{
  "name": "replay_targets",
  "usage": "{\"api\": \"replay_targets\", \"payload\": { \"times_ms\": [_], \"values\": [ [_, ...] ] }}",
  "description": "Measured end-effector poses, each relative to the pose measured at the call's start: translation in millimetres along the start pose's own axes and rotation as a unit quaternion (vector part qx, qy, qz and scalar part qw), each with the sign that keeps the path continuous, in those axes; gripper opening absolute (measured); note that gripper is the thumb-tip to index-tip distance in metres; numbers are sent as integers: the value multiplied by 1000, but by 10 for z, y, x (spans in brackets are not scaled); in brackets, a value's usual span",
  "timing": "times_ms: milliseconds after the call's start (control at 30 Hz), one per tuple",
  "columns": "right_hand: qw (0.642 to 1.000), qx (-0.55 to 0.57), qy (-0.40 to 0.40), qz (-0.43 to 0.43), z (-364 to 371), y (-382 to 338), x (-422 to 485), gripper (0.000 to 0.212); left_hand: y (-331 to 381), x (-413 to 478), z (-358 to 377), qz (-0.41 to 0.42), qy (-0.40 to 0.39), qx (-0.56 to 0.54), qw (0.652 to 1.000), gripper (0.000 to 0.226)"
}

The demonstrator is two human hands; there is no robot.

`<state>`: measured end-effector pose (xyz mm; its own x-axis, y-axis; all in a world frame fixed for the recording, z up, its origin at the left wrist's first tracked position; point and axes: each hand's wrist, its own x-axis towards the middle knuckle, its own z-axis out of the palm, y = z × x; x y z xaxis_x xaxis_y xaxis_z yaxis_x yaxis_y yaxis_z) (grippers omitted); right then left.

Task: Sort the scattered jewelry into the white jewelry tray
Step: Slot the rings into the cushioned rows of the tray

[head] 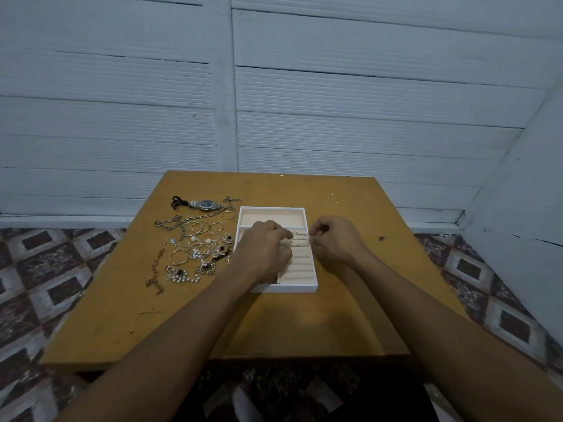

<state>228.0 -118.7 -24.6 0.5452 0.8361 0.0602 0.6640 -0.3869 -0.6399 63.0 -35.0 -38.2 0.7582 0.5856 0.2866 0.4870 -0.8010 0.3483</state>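
White jewelry tray (310,288) is sitting mid-worktop (274,324), its padded ring rolls partly covered. Left hand (264,250) is resting curled over the rolls; grip contents cannot be told. Right hand (334,239) is pinching something small at the tray's right edge. Scattered jewelry (195,248) is lying just left of the tray.

No text, label, brand, number or sign can be read anywhere, and even the dark round dial of the silver metal wristwatch (204,204), lying just beyond the far left corner of the white rectangular jewelry tray (304,289), is shown too small for any markings to be made out.
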Motion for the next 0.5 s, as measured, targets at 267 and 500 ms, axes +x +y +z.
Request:
{"api": "replay_targets", "payload": {
  "times_ms": [267, 500],
  "values": [
    [998, 38, 29, 40, -390, 417, -136, 8, 424, 212, 258, 25, -20, 5, 999, 32],
    [996, 26, 41, 74, -556, 717, -209, 9, 652, 413, 426, 9, -76, 42, 996, 35]
  ]
}}
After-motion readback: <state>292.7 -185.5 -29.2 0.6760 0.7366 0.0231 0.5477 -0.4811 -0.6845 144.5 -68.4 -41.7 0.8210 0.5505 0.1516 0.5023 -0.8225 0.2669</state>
